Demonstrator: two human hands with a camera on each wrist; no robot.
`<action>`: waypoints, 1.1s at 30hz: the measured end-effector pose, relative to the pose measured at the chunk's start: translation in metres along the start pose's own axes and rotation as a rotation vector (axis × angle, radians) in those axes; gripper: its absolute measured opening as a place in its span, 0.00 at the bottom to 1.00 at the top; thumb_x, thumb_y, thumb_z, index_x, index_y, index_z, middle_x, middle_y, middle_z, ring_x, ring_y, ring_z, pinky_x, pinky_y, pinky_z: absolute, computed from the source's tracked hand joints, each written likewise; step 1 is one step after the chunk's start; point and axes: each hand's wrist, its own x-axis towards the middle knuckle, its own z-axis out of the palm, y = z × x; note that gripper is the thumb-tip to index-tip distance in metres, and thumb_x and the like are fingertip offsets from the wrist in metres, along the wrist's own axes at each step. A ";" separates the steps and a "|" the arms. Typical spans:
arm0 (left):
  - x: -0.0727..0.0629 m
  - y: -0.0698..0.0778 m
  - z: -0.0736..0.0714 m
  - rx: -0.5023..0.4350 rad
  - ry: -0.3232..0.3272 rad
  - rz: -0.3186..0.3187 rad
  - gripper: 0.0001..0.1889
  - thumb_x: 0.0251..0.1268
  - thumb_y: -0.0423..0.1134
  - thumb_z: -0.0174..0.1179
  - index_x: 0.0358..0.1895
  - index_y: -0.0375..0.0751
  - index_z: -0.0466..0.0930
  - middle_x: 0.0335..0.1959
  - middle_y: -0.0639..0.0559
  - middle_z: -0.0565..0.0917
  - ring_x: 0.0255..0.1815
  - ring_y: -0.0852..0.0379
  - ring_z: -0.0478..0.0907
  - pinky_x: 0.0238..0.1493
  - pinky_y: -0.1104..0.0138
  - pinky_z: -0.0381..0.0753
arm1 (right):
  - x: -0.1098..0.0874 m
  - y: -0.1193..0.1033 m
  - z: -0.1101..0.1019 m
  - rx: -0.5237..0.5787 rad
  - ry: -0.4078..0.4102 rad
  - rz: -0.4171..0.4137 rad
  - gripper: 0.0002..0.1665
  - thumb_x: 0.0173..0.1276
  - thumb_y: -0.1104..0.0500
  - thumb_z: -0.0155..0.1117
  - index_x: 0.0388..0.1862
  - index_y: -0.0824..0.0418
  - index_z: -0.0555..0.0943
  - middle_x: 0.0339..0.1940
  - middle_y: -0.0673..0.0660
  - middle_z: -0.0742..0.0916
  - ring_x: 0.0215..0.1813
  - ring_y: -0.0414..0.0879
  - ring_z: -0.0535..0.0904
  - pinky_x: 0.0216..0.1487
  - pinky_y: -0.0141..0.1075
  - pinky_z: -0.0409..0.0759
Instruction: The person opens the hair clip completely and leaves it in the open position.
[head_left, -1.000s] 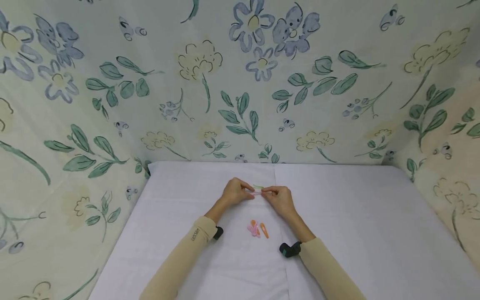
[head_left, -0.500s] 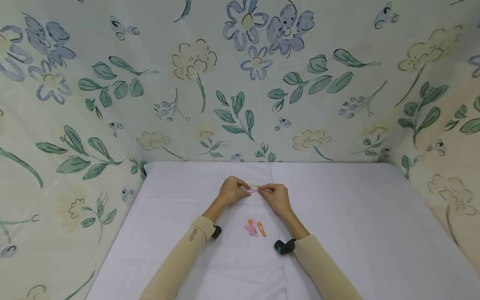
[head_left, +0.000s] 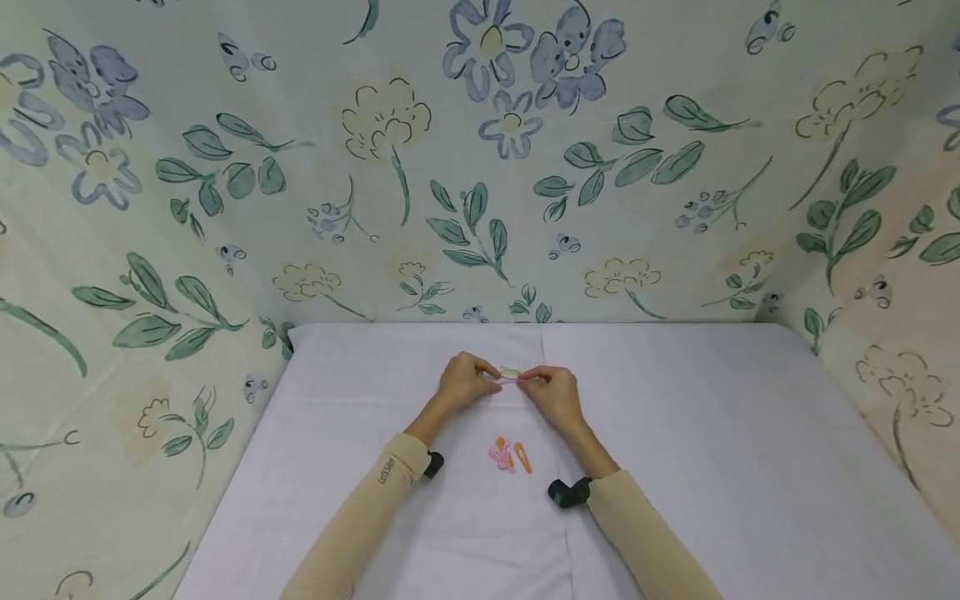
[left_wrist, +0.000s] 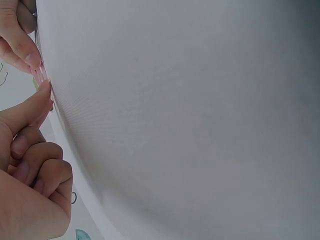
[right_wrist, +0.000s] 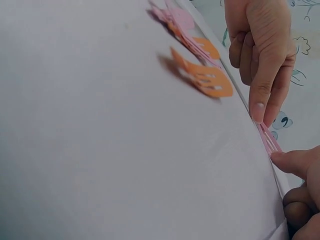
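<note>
Smooth white cloth with a straight seam covers the worktop [head_left: 690, 433]; slotted, tapering orange clips [right_wrist: 223, 88] lie with pink clips [right_wrist: 182, 19] on the near side of both hands. Beige-sleeved forearms converge, the left hand [head_left: 465, 382] and right hand [head_left: 552, 393] each pinching one end of a pink strip [head_left: 508, 381] between thumb and forefinger. It is slim and slitted, stretched between the fingertips; a thin green piece [head_left: 510, 371] shows just beyond.

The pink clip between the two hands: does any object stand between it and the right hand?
Nothing visible does: the right hand pinches one end of the pink clip. The green piece shows beyond it; the loose clips lie nearer the person.
</note>
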 end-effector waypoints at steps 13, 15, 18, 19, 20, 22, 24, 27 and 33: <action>0.001 -0.003 0.000 -0.002 0.010 0.015 0.07 0.55 0.35 0.78 0.38 0.44 0.93 0.14 0.57 0.69 0.18 0.62 0.63 0.21 0.71 0.60 | -0.002 0.001 0.000 0.003 0.018 -0.010 0.05 0.64 0.62 0.76 0.37 0.62 0.93 0.11 0.47 0.71 0.16 0.35 0.60 0.20 0.28 0.55; 0.001 -0.004 0.001 0.004 0.006 0.019 0.07 0.55 0.35 0.78 0.38 0.45 0.93 0.14 0.57 0.70 0.18 0.62 0.63 0.21 0.71 0.60 | -0.002 0.001 0.001 0.001 0.017 -0.013 0.04 0.64 0.62 0.76 0.37 0.62 0.93 0.11 0.47 0.71 0.16 0.36 0.60 0.20 0.28 0.55; 0.001 -0.005 0.001 0.001 0.011 0.024 0.07 0.55 0.35 0.78 0.37 0.44 0.93 0.13 0.57 0.70 0.17 0.62 0.63 0.20 0.71 0.60 | -0.002 0.001 0.002 0.003 0.020 -0.017 0.04 0.65 0.62 0.76 0.37 0.62 0.93 0.11 0.47 0.71 0.16 0.36 0.59 0.20 0.28 0.55; 0.001 -0.005 0.001 -0.001 0.015 0.025 0.07 0.55 0.35 0.78 0.37 0.44 0.93 0.13 0.57 0.70 0.17 0.62 0.63 0.20 0.71 0.60 | -0.002 0.001 0.002 0.002 0.020 -0.016 0.04 0.65 0.62 0.76 0.37 0.62 0.93 0.11 0.47 0.71 0.16 0.36 0.59 0.20 0.28 0.55; 0.001 -0.005 0.000 -0.001 0.018 0.026 0.06 0.55 0.35 0.78 0.37 0.44 0.93 0.13 0.57 0.70 0.17 0.62 0.63 0.20 0.71 0.60 | -0.002 0.000 0.002 0.003 0.018 -0.014 0.04 0.65 0.62 0.76 0.37 0.62 0.93 0.11 0.47 0.70 0.17 0.36 0.59 0.20 0.28 0.55; 0.001 -0.005 0.000 -0.005 0.021 0.024 0.06 0.55 0.34 0.77 0.37 0.44 0.93 0.13 0.57 0.70 0.17 0.62 0.63 0.20 0.71 0.60 | -0.002 -0.001 0.002 0.002 0.018 -0.012 0.04 0.65 0.62 0.76 0.37 0.62 0.93 0.11 0.47 0.70 0.17 0.36 0.59 0.20 0.28 0.55; 0.001 -0.006 -0.001 -0.005 0.019 0.023 0.06 0.55 0.35 0.77 0.37 0.44 0.93 0.13 0.57 0.70 0.17 0.62 0.63 0.20 0.71 0.60 | -0.002 -0.002 0.002 0.007 0.019 -0.013 0.04 0.65 0.63 0.76 0.37 0.62 0.93 0.11 0.47 0.70 0.17 0.37 0.59 0.20 0.28 0.55; 0.001 -0.006 -0.003 -0.007 0.011 0.021 0.07 0.55 0.35 0.78 0.38 0.44 0.93 0.13 0.57 0.70 0.17 0.62 0.63 0.21 0.71 0.61 | -0.002 -0.002 0.002 0.018 0.015 -0.020 0.04 0.64 0.63 0.77 0.37 0.62 0.93 0.11 0.47 0.69 0.17 0.36 0.59 0.20 0.28 0.55; -0.005 -0.002 -0.013 -0.034 -0.013 0.027 0.07 0.55 0.34 0.78 0.38 0.42 0.93 0.13 0.58 0.67 0.18 0.62 0.61 0.23 0.70 0.60 | -0.007 -0.002 -0.005 0.063 -0.013 -0.010 0.08 0.61 0.63 0.78 0.40 0.61 0.92 0.12 0.45 0.67 0.17 0.35 0.58 0.20 0.28 0.55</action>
